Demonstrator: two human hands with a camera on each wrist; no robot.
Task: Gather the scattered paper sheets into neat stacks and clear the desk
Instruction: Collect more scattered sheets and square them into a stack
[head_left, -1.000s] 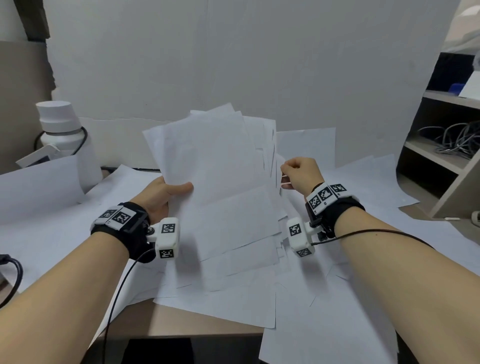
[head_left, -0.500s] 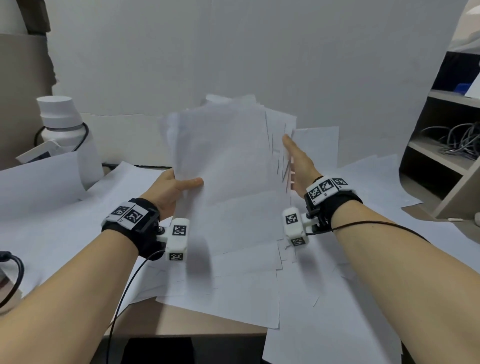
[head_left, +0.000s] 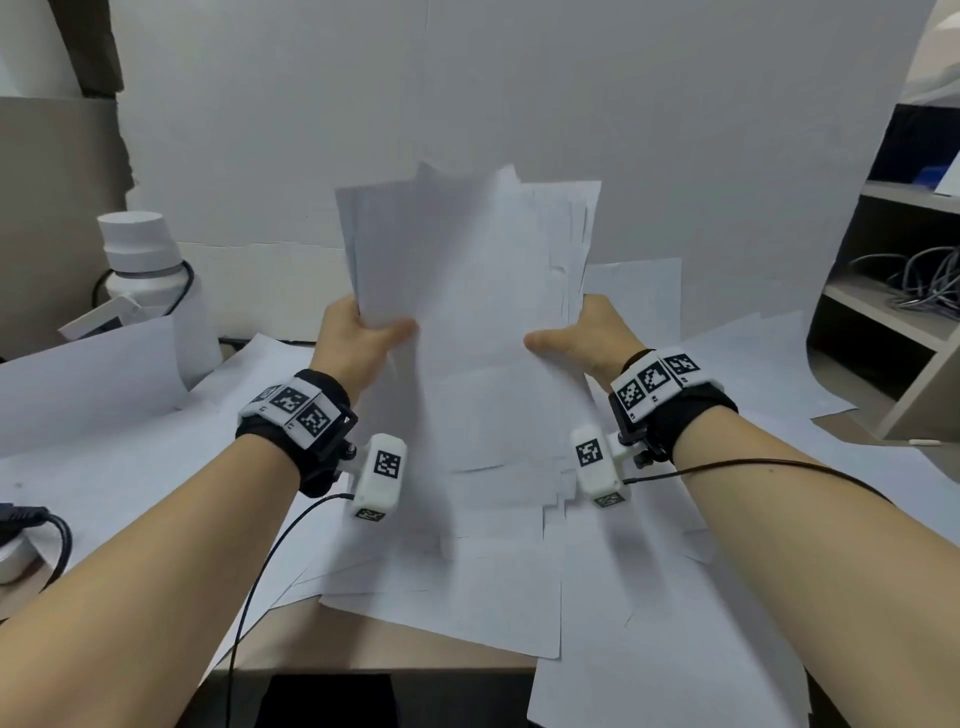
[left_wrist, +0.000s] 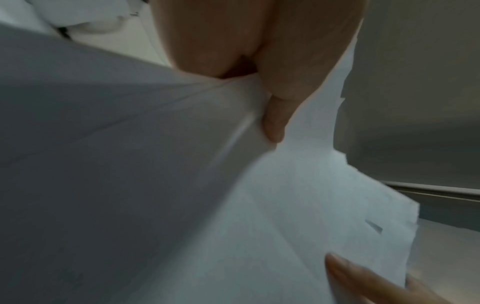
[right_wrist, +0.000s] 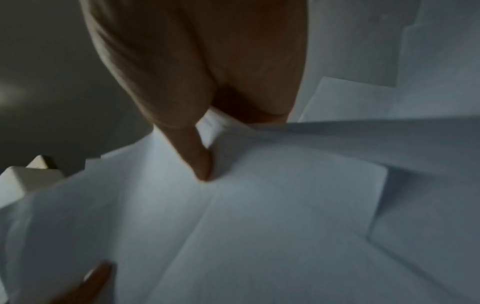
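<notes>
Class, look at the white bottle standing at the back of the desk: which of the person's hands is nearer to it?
Left. The left hand grips the held sheets' left edge, on the side where the white bottle stands; the right hand grips their far edge.

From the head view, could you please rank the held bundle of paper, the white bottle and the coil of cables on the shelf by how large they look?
1. Held bundle of paper, gripped by the left hand and right hand.
2. White bottle.
3. Coil of cables, partly cut off by the frame edge.
The bundle is nearest the camera, so its lead is partly apparent.
</notes>
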